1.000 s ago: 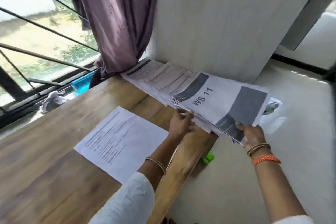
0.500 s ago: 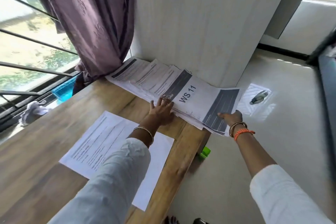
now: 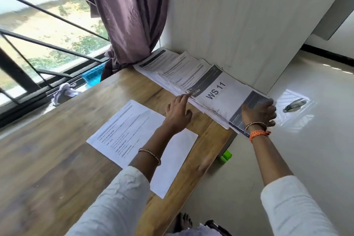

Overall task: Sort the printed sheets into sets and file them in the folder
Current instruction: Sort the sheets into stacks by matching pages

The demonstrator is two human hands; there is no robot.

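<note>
The stack (image 3: 220,94) (top sheet reads "WS 11") lies fanned along the desk's (image 3: 57,159) far edge against the wall (image 3: 229,15). The right hand (image 3: 258,113) clamps its overhanging corner; the left hand (image 3: 177,115) hovers, fingers loose, index touching its edge. A sheet (image 3: 122,132) lies nearer.

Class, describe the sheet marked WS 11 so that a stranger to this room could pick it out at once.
Find the wooden table and follow it to the white wall, where fanned printed sheets lie along the base. The WS 11 sheet tops the pile at the table's corner, under the right hand. Only it carries large bold letters and dark grey bands.
</note>
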